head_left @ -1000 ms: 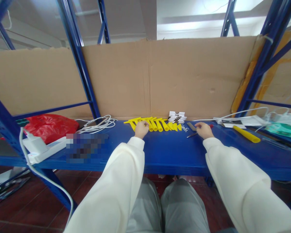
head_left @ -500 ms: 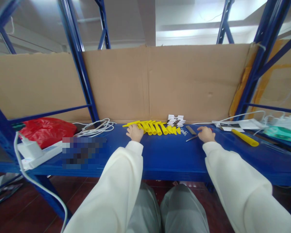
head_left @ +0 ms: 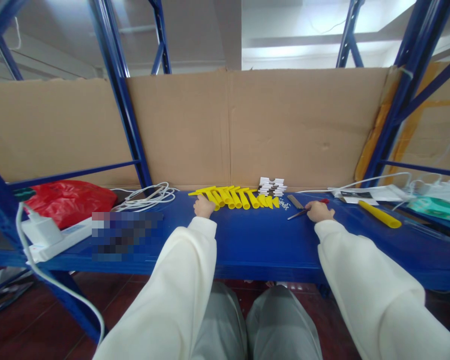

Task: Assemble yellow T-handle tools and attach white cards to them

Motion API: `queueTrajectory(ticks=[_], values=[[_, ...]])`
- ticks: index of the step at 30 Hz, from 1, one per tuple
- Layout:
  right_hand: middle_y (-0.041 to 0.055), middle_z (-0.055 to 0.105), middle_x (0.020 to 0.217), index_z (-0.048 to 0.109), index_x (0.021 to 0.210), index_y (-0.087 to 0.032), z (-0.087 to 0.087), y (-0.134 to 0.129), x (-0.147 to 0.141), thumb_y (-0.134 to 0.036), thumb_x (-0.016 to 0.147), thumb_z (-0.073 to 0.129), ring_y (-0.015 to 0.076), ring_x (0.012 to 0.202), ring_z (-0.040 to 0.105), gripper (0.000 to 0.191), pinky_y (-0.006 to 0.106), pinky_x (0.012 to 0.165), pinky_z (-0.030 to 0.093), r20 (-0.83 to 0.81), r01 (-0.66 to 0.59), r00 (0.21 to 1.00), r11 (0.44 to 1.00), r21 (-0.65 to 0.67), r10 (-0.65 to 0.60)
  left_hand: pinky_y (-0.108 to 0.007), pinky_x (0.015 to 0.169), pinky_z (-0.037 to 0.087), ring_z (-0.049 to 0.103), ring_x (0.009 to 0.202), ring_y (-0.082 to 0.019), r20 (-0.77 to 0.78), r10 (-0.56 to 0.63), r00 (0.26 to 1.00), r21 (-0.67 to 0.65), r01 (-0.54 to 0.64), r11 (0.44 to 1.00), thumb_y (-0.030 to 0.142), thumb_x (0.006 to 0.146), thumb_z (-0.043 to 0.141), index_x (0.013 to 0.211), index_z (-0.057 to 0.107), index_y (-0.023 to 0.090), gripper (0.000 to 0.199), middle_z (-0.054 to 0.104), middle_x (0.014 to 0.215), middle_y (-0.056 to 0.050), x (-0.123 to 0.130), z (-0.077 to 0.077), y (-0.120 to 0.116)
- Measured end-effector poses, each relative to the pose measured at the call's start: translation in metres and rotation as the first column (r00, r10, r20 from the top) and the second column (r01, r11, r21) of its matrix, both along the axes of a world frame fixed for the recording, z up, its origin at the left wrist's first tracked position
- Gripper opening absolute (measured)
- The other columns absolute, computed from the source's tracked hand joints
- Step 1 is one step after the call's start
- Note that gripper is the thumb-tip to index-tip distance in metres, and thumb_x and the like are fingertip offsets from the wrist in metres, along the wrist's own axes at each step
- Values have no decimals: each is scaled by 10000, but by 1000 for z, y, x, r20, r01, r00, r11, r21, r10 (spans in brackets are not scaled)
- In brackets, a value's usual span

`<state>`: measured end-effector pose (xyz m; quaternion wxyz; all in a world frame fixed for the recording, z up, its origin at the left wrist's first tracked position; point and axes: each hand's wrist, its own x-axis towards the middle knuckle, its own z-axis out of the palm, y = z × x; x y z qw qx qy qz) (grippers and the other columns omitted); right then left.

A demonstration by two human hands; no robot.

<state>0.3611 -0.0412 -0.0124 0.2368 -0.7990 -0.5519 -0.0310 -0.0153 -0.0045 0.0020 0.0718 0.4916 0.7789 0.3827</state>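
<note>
- Yellow handle-like parts (head_left: 234, 198) lie in a slanting row on the blue bench (head_left: 255, 240), near its far edge, in the head view.
- Left hand (head_left: 204, 206) is the nearer one: its fingers are at the row's left end, and most parts lie to their right.
- Long axes of the parts run away from the person, near ends more to the right.
- Left sleeve (head_left: 181, 280) stretches forward; the fingers are bent, but whether they hold a part, I cannot tell.
- Right hand (head_left: 320, 212) is well apart, at a thin pointed tool (head_left: 297, 215); its grip is hidden.
</note>
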Motion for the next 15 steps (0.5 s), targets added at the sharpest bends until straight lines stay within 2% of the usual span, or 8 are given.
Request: queueTrajectory(ticks=[4, 8, 11, 15], values=[[108, 721, 1069, 782, 909, -269, 2, -2, -2, -84, 720, 587, 309, 1114, 633, 328, 616, 1017, 430, -11, 19, 1000, 1000, -22, -19, -505, 995, 447, 551, 1276, -384, -68, 11, 998, 25, -10, 1000, 308, 867, 575, 1203, 639, 140, 381, 623, 1340, -242, 5, 2, -5], [111, 717, 1091, 787, 937, -268, 0, -1, -4, -99, 730, 586, 305, 1132, 631, 335, 601, 1024, 429, -15, 46, 999, 998, -32, -47, -540, 1048, 402, 473, 1346, -389, -192, -80, 978, 23, 86, 996, 463, 891, 542, 1149, 692, 178, 413, 587, 1407, -199, 14, 4, -11], [108, 719, 1063, 784, 930, -268, -4, 3, -1, -116, 725, 601, 305, 1111, 632, 313, 608, 995, 447, 11, 35, 999, 999, 2, -35, -558, 1079, 366, 429, 1386, -388, -281, -157, 947, 48, 177, 983, 493, 908, 510, 1083, 725, 208, 398, 582, 1423, -172, 20, 3, -13], [111, 720, 1037, 782, 908, -269, -5, 5, 2, -138, 718, 619, 310, 1085, 634, 283, 608, 955, 472, 32, 1, 999, 1000, 31, -2, -574, 1085, 358, 443, 1370, -404, -328, -226, 917, 8, 242, 970, 538, 892, 532, 1088, 731, 191, 445, 596, 1395, -187, 24, 2, -13]])
